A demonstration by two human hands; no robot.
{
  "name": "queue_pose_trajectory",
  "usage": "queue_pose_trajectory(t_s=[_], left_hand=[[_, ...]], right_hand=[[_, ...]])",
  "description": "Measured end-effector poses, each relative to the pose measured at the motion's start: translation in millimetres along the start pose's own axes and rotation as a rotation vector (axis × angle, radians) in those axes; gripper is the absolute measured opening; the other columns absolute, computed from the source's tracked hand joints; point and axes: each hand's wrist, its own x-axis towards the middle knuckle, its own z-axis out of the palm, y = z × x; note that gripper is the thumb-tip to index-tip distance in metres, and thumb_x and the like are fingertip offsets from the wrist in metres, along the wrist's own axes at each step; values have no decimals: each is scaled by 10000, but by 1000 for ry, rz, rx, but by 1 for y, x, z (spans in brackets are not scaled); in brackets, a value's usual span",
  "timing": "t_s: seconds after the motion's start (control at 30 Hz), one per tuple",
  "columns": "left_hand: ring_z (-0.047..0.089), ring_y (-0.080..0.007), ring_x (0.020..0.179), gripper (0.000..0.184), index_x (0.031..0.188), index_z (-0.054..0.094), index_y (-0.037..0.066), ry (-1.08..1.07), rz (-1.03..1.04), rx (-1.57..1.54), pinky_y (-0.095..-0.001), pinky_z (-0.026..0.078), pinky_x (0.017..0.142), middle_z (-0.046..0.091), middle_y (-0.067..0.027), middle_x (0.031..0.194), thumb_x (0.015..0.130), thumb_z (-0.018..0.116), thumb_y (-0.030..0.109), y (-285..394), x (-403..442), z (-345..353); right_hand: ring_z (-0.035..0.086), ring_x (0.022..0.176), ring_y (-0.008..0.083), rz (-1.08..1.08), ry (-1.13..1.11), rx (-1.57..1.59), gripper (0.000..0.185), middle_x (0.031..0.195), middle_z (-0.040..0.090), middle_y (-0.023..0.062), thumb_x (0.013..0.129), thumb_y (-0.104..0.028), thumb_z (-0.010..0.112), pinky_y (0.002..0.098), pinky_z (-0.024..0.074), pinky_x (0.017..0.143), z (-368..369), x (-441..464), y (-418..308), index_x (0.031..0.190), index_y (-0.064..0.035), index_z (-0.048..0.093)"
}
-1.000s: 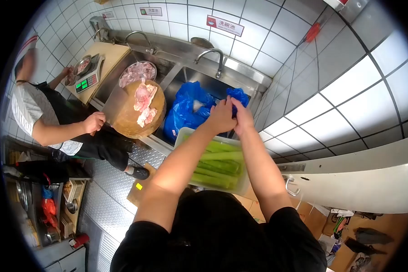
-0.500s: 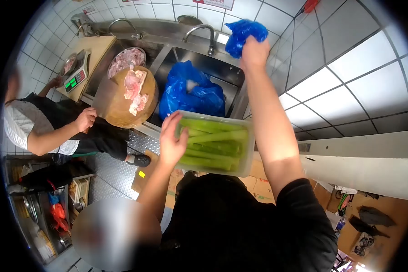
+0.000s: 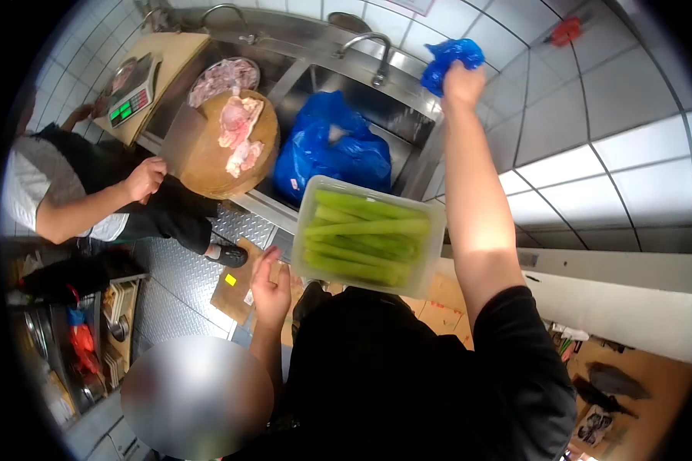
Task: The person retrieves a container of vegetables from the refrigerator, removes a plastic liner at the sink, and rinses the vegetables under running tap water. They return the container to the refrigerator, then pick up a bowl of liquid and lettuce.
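My right hand (image 3: 464,83) is closed round a crumpled blue plastic bag (image 3: 447,61), held up near the tiled wall behind the sink's right end. My left hand (image 3: 271,290) hangs with its fingers apart and nothing in it, just left of a clear plastic tub (image 3: 437,246). Green stalks (image 3: 361,240) lie lengthwise in the tub. Behind the tub, a large blue plastic bag (image 3: 323,154) sits in the metal sink (image 3: 411,119), with something pale showing through its middle.
At the left a co-worker's hand (image 3: 146,180) holds a cleaver (image 3: 183,138) by a round wooden board (image 3: 207,165) with raw meat (image 3: 240,127). Beyond are a bowl of meat (image 3: 223,77), a scale (image 3: 134,98) and a faucet (image 3: 378,65).
My hands have parted. The small blue bag was lifted out of the sink area towards the wall in my right hand. My left hand touched the tub's left edge, then moved down and left off it.
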Motion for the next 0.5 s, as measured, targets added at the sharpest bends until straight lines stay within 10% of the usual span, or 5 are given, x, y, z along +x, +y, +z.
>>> queue_pose_trajectory(t_s=[0.17, 0.23, 0.27, 0.4, 0.5], left_hand=[[616, -352, 1167, 314, 1153, 667, 36, 7, -23, 65, -407, 503, 985, 658, -167, 1253, 840, 653, 7, -5, -9, -7], [617, -362, 1160, 301, 1154, 657, 18, 15, -47, -61, -405, 504, 982, 659, -181, 1226, 853, 654, 11, 6, -7, -8], [619, -363, 1156, 298, 1154, 652, 10, 9, -70, -121, -401, 506, 979, 657, -185, 1220, 856, 654, 9, 8, -6, -8], [619, -365, 1156, 261, 1115, 673, 37, 66, 22, -63, -551, 389, 1106, 665, -164, 1209, 858, 679, 76, 13, -10, -14], [619, -364, 1161, 274, 1133, 669, 10, 63, -17, -66, -456, 418, 1080, 661, -186, 1230, 860, 674, 36, 3, -22, -14]], right_hand=[[595, 1159, 386, -412, 52, -139, 508, 1250, 607, 254, 844, -80, 696, 443, 433, 1048, -6, -25, 6, 1305, 62, 539], [575, 1159, 443, -589, -251, -723, 382, 1194, 636, 246, 848, -137, 690, 478, 450, 1019, -6, -12, 104, 1202, -9, 623], [596, 1143, 431, -258, -614, -986, 326, 1189, 655, 239, 870, -159, 659, 482, 462, 1001, -14, -5, 144, 1177, -47, 657], [595, 1163, 421, -265, -354, -669, 427, 1252, 636, 246, 863, -104, 682, 474, 455, 1014, -34, -35, 134, 1274, -10, 610], [590, 1132, 421, -423, -41, -429, 415, 1198, 631, 244, 821, 17, 680, 486, 440, 1023, -33, -46, 100, 1232, 11, 619]])
